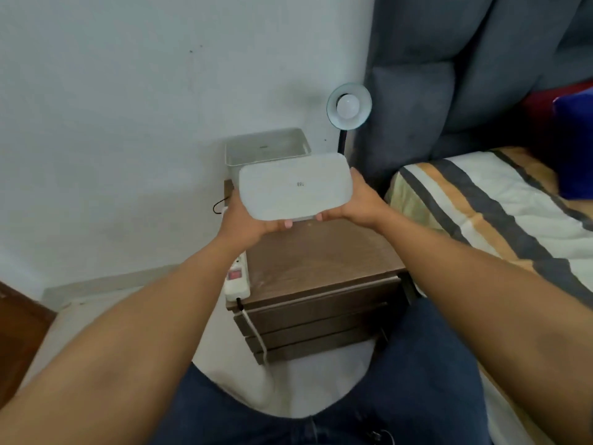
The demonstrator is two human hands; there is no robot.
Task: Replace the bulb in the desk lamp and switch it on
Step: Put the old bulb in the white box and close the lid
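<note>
The desk lamp (349, 106) stands at the back right of the nightstand, its round shade tilted toward me with a white bulb (348, 106) in the socket; the bulb looks unlit. A white box lid (295, 186) is held above the nightstand, gripped at its left end by my left hand (245, 220) and at its right end by my right hand (361, 200). Behind the lid sits the open white box (268, 146) against the wall; its inside shows nothing.
The brown wooden nightstand (321, 261) has drawers below. A white power strip (237, 277) with a red switch lies on its left edge, its cable hanging down. A bed with a striped cover (497, 213) and grey headboard (449, 75) is on the right.
</note>
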